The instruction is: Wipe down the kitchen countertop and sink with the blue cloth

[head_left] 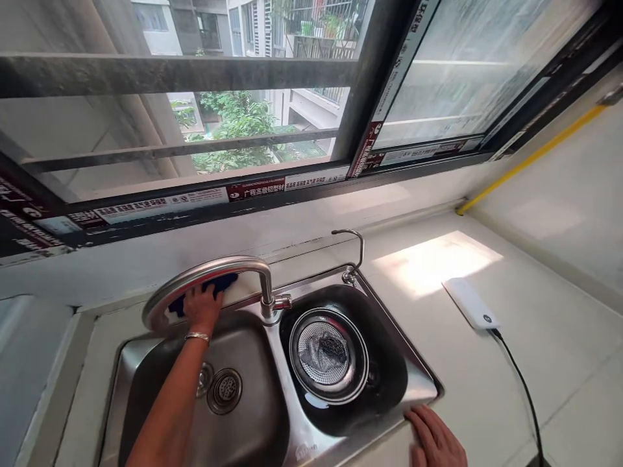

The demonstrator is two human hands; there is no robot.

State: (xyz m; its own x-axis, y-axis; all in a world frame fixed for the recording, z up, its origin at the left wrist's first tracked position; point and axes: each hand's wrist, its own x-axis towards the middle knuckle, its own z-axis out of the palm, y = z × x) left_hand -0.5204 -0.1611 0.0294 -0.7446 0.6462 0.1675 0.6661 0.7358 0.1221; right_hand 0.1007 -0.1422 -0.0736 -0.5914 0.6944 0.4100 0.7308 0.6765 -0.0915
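My left hand (202, 308) reaches behind the curved faucet (263, 279), its fingers on a dark blue cloth (221, 283) at the strip of counter behind the sink. The faucet's spout crosses in front of part of the cloth. A bracelet (198, 336) circles my left wrist. At the sink's front right corner, my right hand (437, 438) rests on the rim and counter with its fingers stretched out and nothing in them. Below the left arm is the left steel basin (253, 363) with its drain strainer (226, 389).
In the right basin (389, 363) sit a round pan (360, 344) and a perforated metal strainer (321, 373). A thin second tap (361, 250) stands behind it. A white device (470, 303) with a black cable (520, 379) lies on the right counter. A window with bars (195, 74) rises behind.
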